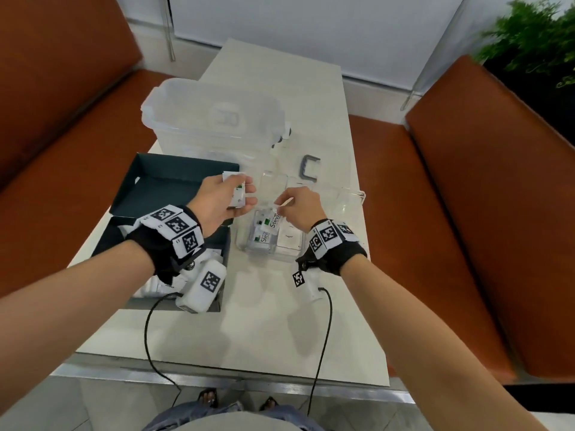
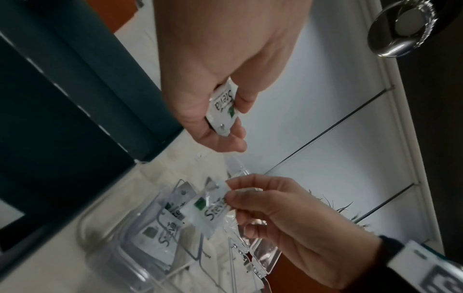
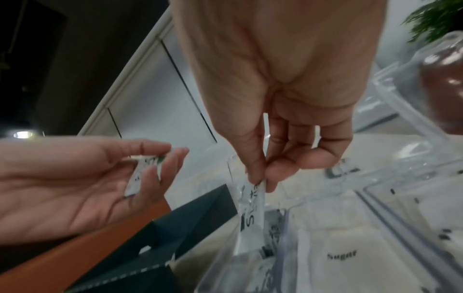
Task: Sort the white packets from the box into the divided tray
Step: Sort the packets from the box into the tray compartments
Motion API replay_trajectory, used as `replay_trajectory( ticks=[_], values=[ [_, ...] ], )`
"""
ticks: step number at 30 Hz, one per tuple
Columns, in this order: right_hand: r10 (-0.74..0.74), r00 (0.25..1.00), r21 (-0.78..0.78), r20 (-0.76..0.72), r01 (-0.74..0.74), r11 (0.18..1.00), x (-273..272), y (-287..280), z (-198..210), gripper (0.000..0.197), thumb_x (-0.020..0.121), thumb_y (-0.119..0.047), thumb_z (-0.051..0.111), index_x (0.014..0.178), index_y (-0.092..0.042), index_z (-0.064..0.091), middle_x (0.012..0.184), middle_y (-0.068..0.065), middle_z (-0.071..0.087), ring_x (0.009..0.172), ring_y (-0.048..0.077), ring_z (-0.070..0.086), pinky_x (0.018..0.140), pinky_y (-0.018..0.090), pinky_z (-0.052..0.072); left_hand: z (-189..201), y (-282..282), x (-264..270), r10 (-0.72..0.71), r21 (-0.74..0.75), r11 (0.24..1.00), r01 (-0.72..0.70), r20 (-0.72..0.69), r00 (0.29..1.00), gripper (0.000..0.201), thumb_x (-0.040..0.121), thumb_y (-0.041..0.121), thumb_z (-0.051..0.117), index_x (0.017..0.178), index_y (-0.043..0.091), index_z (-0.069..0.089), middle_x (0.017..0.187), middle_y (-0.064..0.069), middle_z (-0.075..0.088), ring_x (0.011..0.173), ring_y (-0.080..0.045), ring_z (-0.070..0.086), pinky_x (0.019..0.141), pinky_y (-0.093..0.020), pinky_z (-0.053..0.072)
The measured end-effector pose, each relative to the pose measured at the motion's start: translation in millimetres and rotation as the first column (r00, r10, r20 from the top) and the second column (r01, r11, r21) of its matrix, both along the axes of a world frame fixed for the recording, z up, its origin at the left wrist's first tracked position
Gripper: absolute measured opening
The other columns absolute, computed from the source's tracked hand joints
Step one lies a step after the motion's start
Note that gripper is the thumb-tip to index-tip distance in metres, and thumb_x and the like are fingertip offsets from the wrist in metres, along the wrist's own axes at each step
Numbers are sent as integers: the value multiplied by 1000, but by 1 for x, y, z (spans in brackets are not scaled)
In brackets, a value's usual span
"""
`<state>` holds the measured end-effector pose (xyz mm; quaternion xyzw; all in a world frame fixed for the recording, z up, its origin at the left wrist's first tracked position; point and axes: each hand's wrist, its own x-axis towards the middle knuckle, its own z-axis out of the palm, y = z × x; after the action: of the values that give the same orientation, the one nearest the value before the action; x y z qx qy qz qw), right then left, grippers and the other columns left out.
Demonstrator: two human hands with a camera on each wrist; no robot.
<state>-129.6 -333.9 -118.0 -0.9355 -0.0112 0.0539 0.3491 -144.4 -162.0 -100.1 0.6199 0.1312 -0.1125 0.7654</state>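
My left hand [image 1: 231,197] [image 2: 225,111] [image 3: 140,170] grips a few white Stevia packets [image 1: 238,194] [image 2: 223,108] [image 3: 142,174] above the gap between the dark green box [image 1: 168,188] and the clear divided tray [image 1: 348,203]. My right hand [image 1: 295,206] [image 3: 260,178] [image 2: 233,198] pinches one Stevia packet [image 1: 273,220] [image 2: 208,208] [image 3: 250,214] by its top edge, hanging into the tray's near-left compartment. Stevia packets [image 1: 263,239] lie in that compartment. A Sugar packet [image 1: 290,239] [image 3: 343,255] lies in the compartment to its right. More white packets [image 1: 155,286] sit in the box's near half.
A large clear lidded container [image 1: 214,119] stands behind the box. A grey U-shaped clip [image 1: 309,169] lies behind the tray. Orange seats [image 1: 466,188] flank the white table [image 1: 273,331]. Cables [image 1: 323,337] run off the near edge.
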Motion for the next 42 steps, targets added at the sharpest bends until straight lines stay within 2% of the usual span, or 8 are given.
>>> replay_trajectory(
  ticks=[3,9,19,25,31,35,38,42],
  values=[
    [56,996,-134,-70,-65,989,3,14,-11,13,85,-7,66,96,-7,71,108,14,66,96,26,64,80,25,47,-4,5,-4,5,-1,1000,-5,-8,1000,17,100,21,52,100,10,65,88,-4,68,65,-13,68,57,-22,56],
    [150,983,-354,-102,-177,918,-2,28,-24,24,88,-4,60,111,-4,68,114,18,63,104,35,62,93,41,50,-7,15,-9,-6,12,1000,6,-26,1000,25,100,22,52,114,5,63,96,-6,67,76,-18,67,66,-26,56],
    [259,960,-542,-111,-277,794,-10,26,-28,24,85,-8,60,105,-19,66,103,2,68,102,27,60,90,39,40,-7,12,-9,-40,-59,998,37,-65,997,26,101,25,48,112,6,61,95,-7,66,79,-18,67,66,-25,57],
    [258,957,-549,-135,-289,784,-10,29,-28,22,85,-9,61,104,-20,64,103,0,67,103,25,59,93,41,37,-4,5,-9,-94,-240,968,69,-96,991,24,99,1,35,114,2,54,116,-15,57,104,-28,66,84,-35,56],
    [189,982,-294,23,-174,940,-6,15,-10,14,89,-17,60,97,-15,71,99,4,70,96,23,62,90,39,48,-3,4,-10,-214,-109,972,209,-32,976,31,97,-12,38,122,4,46,123,-14,55,107,-27,64,79,-27,59],
    [38,969,46,245,-51,998,-3,10,17,17,92,-23,60,100,-13,72,87,-1,69,70,4,57,63,7,39,0,3,-12,-280,75,957,280,-16,960,35,93,-7,55,124,8,52,115,-14,65,95,-24,70,68,-26,60],
    [-19,971,262,239,-45,964,-2,12,33,18,94,-25,57,98,-16,72,78,-8,68,57,-3,58,56,5,41,-2,-2,-9,-250,179,953,244,10,968,32,91,-5,58,121,5,56,111,-13,65,86,-22,69,71,-27,60],
    [80,967,178,240,-125,976,-3,13,36,8,83,-18,71,91,-15,73,75,-7,68,60,-4,59,62,3,44,-4,-6,-7,-216,187,960,207,31,976,27,89,-6,61,115,2,57,100,-15,63,79,-21,68,79,-33,59]
  ],
)
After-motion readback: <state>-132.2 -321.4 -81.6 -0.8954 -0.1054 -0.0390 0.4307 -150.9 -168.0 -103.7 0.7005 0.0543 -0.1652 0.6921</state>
